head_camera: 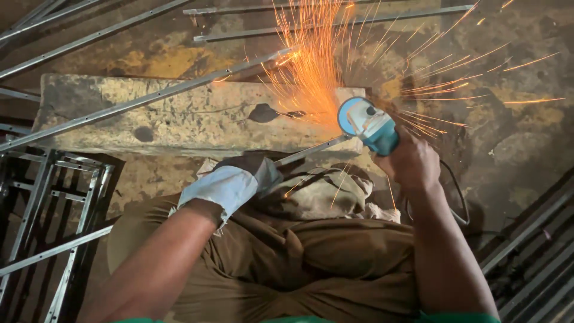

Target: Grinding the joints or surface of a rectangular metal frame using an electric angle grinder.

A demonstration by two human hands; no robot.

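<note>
My left hand [242,177], in a grey and dark work glove, grips the near end of a thin steel bar [311,149] that rests on a worn wooden block [179,116]. My right hand [409,161] is bare and closed around a blue angle grinder [368,124]. The grinder's disc meets the bar at the block's right end. Orange sparks [311,66] spray up and to the right from that spot. My knees in brown trousers sit below both arms.
A long perforated steel strip [137,103] lies diagonally across the block. More steel bars [323,25] lie on the dirt floor beyond. A welded metal frame [54,209] sits at the left, stacked bars [532,257] at the lower right. The grinder's cable [457,197] trails right.
</note>
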